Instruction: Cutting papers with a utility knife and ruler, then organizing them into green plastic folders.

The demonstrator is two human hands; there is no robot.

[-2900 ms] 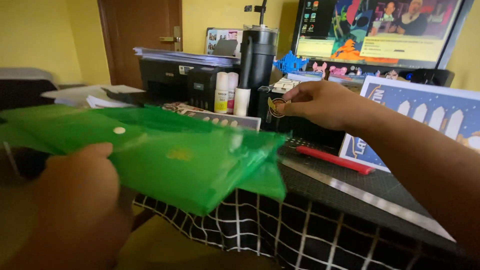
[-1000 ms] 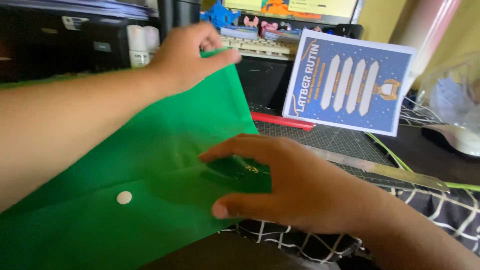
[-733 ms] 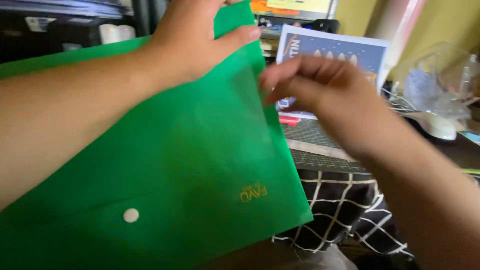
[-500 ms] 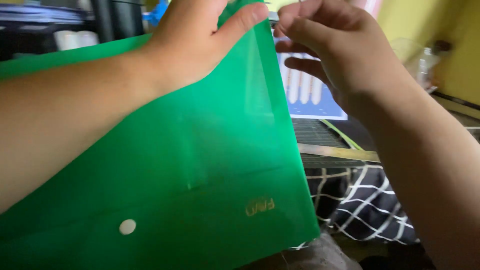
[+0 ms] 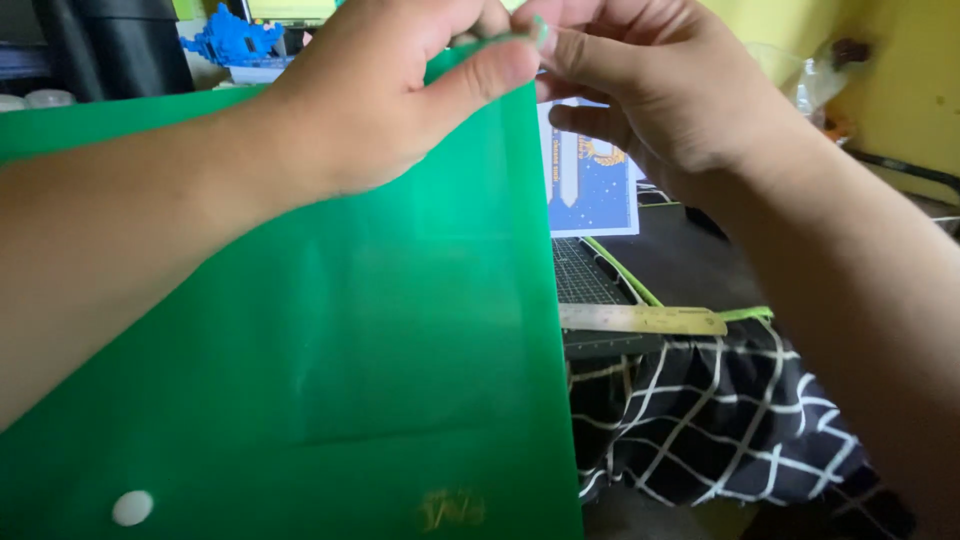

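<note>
The green folder [image 5: 380, 350] is held up close in front of the camera, tilted, filling the left and middle of the view, with its white snap button [image 5: 132, 508] near the lower left edge and a faint gold mark near the bottom. The left hand [image 5: 390, 100] clamps the folder's top corner, thumb pressed across the near face and the other fingers hidden behind it. The right hand [image 5: 660, 90] meets it at that same corner, thumb and forefinger pinching the green edge right beside the left thumb; whether they have parted two layers or simply hold the edge together is hard to tell, since the fingers cover the spot. By my reading the step in hand is working the folder's top edge open at that corner, and the next move calls for a steady left-hand hold while the right fingertips separate and lift one layer without creasing the thin plastic. To the right of the folder, a blue card [image 5: 592, 180] stands on the desk, partly hidden behind the folder's edge. Below the card lie a dark cutting mat [image 5: 585, 280] and a metal ruler [image 5: 640, 319], and under those hangs a black checked cloth [image 5: 700, 420]. Above the folder's left corner sits a blue toy [image 5: 225, 40].
</note>
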